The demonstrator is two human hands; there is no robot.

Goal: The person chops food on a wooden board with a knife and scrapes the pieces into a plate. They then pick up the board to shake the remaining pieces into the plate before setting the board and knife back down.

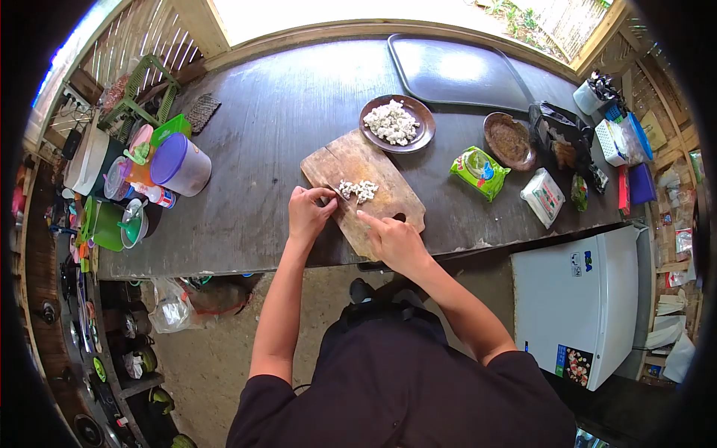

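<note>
A worn wooden cutting board (381, 176) lies at a slant on the dark table, with a small heap of chopped whitish pieces (359, 191) on it. My left hand (309, 214) is closed over the board's left edge, its fingers pinching a thin knife (342, 198) that is mostly hidden and hard to make out. From the lower right, my right hand (394, 240) reaches over the board with its index finger stretched out towards the knife, close to the heap. Beyond the board, a brown plate (421, 142) holds more of the whitish pieces (391, 123).
Right of the board are a green packet (480, 172), a white packet (543, 198), a brown dish (509, 140) and a black plastic bag (562, 138). A large black tray (459, 71) lies at the back. A purple-lidded tub (181, 166) stands left. A white freezer (560, 302) stands below right.
</note>
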